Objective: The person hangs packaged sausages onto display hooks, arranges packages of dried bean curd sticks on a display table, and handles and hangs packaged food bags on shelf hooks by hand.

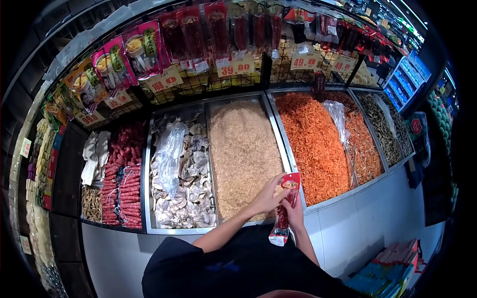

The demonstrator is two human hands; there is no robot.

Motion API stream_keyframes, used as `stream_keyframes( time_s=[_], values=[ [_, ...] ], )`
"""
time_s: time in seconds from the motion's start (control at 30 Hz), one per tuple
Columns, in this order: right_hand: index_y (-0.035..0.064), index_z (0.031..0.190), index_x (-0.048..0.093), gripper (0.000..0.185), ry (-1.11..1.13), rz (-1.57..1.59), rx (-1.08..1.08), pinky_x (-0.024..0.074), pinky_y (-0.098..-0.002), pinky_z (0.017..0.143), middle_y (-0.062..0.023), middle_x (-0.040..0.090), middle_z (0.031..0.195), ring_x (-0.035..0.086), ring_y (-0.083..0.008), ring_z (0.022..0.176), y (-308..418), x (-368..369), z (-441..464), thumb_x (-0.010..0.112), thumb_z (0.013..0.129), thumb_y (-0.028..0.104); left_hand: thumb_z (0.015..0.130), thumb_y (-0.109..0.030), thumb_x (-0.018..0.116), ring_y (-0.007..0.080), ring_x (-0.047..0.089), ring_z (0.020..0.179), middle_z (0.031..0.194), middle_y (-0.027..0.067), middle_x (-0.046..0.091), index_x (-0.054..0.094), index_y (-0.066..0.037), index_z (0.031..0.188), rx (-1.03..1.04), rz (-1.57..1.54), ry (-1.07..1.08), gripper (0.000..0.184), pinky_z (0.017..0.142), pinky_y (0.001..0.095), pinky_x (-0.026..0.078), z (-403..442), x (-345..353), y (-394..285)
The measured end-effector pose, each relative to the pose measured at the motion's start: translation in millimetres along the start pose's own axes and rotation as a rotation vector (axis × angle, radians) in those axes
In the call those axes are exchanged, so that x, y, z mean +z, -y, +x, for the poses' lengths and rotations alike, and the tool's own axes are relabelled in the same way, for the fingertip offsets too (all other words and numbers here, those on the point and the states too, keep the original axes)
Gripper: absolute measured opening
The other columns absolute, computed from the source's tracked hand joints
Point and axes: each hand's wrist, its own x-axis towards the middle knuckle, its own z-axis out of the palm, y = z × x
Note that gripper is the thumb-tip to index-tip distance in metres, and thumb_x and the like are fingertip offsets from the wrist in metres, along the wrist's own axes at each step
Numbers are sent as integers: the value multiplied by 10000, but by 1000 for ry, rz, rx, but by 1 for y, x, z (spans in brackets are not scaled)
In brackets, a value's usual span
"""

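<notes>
A vacuum-style pack of dark red sausages (282, 218) is held upright in front of my chest, its red printed top uppermost and a white label at the bottom end. My left hand (268, 196) grips its upper left edge with the fingers closed. Lower on the right side, my right hand (295, 212) is wrapped round the pack, thumb across its front. Behind the hands lie a bin of small pale dried shrimp (243, 154) and a bin of orange dried shrimp (310, 149).
To the left are a bin of pale dried pieces (196, 198) under a plastic bag (170, 151), and red sausages (130, 191) tied with string. More packs (216, 30) hang above price cards (236, 68). A stack of colourful bags (387, 268) sits at lower right.
</notes>
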Motion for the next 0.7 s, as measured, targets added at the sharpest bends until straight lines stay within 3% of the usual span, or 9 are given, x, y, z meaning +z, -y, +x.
stream_keyframes(
  time_s=[0.13, 0.17, 0.27, 0.33, 0.43, 0.57, 0.6, 0.63, 0.7],
  values=[
    [25, 1314, 343, 439, 54, -149, -148, 540, -294, 767, -124, 586, 1079, 650, -185, 864, -4, -1, 7, 534, 919, -9, 941, -138, 577, 286, 498, 1205, 1221, 173, 503, 375, -78, 1395, 35, -106, -186, 500, 999, 368, 440, -20, 26, 18],
    [24, 1354, 315, 511, 87, -200, -170, 499, -303, 884, -122, 537, 1182, 600, -192, 1048, -5, -2, 7, 547, 902, -29, 939, -116, 579, 266, 503, 1200, 1252, 162, 494, 373, -70, 1394, 17, -233, -153, 502, 1001, 357, 439, -18, 27, 29],
    [23, 1389, 280, 583, 146, -284, -165, 488, -316, 905, -119, 519, 1213, 564, -194, 1104, -11, -2, 10, 560, 883, -44, 956, -88, 550, 188, 510, 1184, 1312, 122, 493, 430, -44, 1361, 32, -553, -6, 424, 982, 304, 448, -18, 16, 28],
    [51, 1465, 197, 706, 178, -263, -183, 492, -309, 897, -119, 509, 1230, 558, -200, 1106, -12, -4, 10, 559, 870, -71, 967, -84, 532, 144, 518, 1168, 1293, 99, 525, 508, -28, 1307, -153, -497, 148, 345, 975, 278, 441, -19, 3, 26],
    [145, 1530, 75, 830, 274, -207, 60, 510, -271, 853, -122, 588, 1127, 600, -159, 1019, -7, -17, 10, 529, 879, -97, 964, -86, 534, 141, 525, 1167, 1292, 91, 542, 548, -28, 1278, -44, -496, -55, 319, 977, 270, 436, 2, -16, 39],
    [112, 1505, 165, 707, 158, -246, 68, 535, -261, 786, -177, 638, 1095, 646, -172, 925, 0, -31, 15, 522, 914, -43, 963, -73, 487, 217, 584, 1094, 1284, 147, 555, 512, -78, 1314, 67, -301, -325, 352, 975, 330, 496, 59, -104, -12],
    [96, 1492, 191, 658, 143, -254, 54, 550, -276, 774, -191, 643, 1078, 658, -192, 907, 3, -33, 16, 500, 925, -30, 960, -67, 495, 195, 596, 1055, 1239, 141, 571, 487, -96, 1340, 114, -370, -340, 381, 925, 288, 523, 76, -129, -25],
    [79, 1480, 217, 611, 128, -260, 39, 565, -292, 763, -206, 649, 1061, 671, -212, 889, 5, -35, 16, 478, 935, -16, 964, -66, 496, 184, 614, 1019, 1196, 128, 593, 481, -82, 1338, 375, -140, -476, 374, 902, 278, 529, 103, -155, -19],
    [64, 1469, 236, 586, 126, -252, 37, 568, -292, 753, -204, 652, 1046, 673, -210, 869, 10, -33, 14, 470, 938, -13, 967, -61, 505, 168, 605, 1021, 1160, 110, 604, 478, -72, 1340, 376, -337, -417, 374, 893, 290, 510, 129, -205, -68]
  ],
)
